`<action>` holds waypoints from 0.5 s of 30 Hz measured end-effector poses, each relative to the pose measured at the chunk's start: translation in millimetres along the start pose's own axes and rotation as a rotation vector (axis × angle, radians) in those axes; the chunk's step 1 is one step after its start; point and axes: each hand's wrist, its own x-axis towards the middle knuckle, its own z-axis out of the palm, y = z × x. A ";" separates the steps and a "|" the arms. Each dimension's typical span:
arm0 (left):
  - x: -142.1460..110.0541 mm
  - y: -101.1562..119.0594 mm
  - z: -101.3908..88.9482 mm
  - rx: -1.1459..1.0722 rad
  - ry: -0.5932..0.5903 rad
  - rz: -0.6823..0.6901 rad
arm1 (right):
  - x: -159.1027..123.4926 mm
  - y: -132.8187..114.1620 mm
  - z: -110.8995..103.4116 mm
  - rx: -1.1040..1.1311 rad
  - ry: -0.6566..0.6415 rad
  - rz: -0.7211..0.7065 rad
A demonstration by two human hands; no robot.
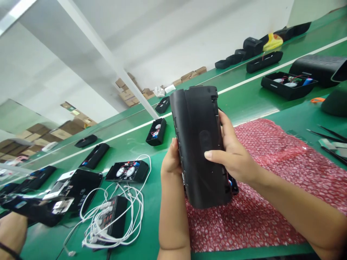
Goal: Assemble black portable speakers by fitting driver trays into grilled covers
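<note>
Upright in front of me is a black plastic casing [202, 173] with a rounded back, a small oval recess and clip tabs along its edges. My left hand [171, 159] grips its left side, fingers hidden behind it. On the right side my right hand [233, 148] is closed around the edge, its thumb lying flat on the outer face beside the recess. Low behind the casing, a black part with something blue [232, 183] peeks out; whether it touches the casing I cannot tell. Beneath lies a sheet of red bubble wrap [271, 202].
Left of me are a multi-port charger [115, 220] tangled in white cables [139, 213] and an open housing with two round white parts [127, 170]. A co-worker's hand [12, 231] is at far left. Tweezers [325, 135] lie right; more housings [288, 85] line the green bench.
</note>
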 end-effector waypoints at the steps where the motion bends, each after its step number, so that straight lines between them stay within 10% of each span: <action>1: -0.8 0.3 0.3 0.011 0.005 0.019 | 1.4 0.7 -0.2 0.023 0.006 0.003; 15: -5.8 1.5 17.1 0.126 0.030 0.267 | 17.3 11.9 -15.9 0.101 0.098 0.126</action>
